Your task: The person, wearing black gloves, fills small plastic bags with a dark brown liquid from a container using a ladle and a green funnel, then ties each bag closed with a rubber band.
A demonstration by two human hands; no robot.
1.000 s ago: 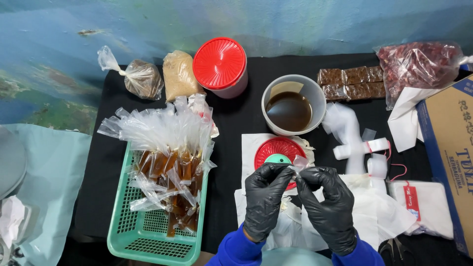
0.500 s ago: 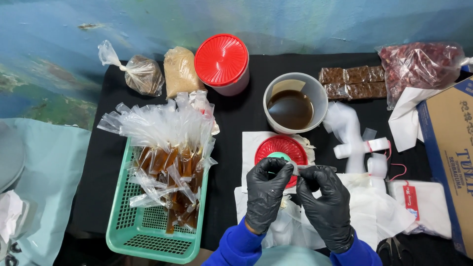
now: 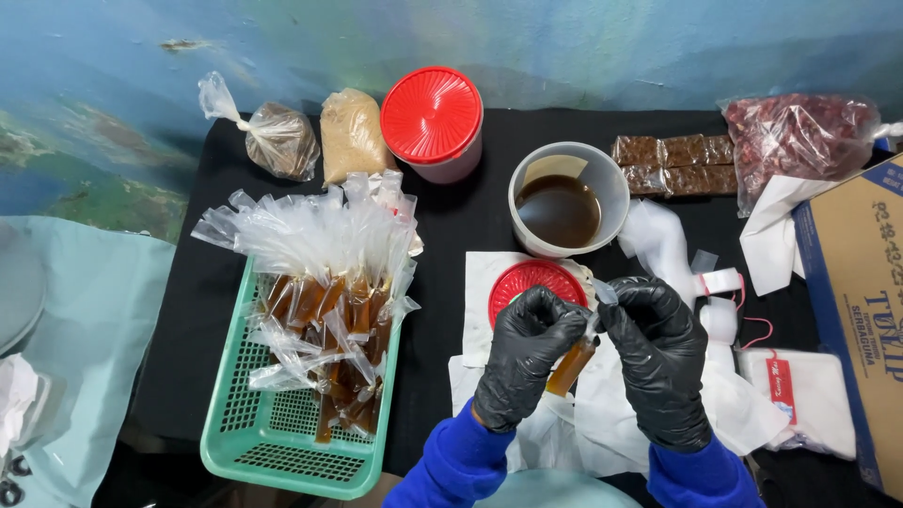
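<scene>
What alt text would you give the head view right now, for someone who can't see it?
Two black-gloved hands, left hand and right hand, pinch the top of a small plastic pouch of brown liquid over a black table. A green basket of filled pouches sits left; a tub of brown liquid stands behind.

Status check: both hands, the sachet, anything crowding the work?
Left hand and right hand: both in grip on small clear plastic sachet of brown liquid, pinching its top. Round red lid directly behind; nothing blocking.

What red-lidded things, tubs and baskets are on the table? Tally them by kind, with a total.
Red lids: 2, one on the jar, one flat by the hands
Open tub of brown liquid: 1
Green basket: 1
Total: 4
</scene>
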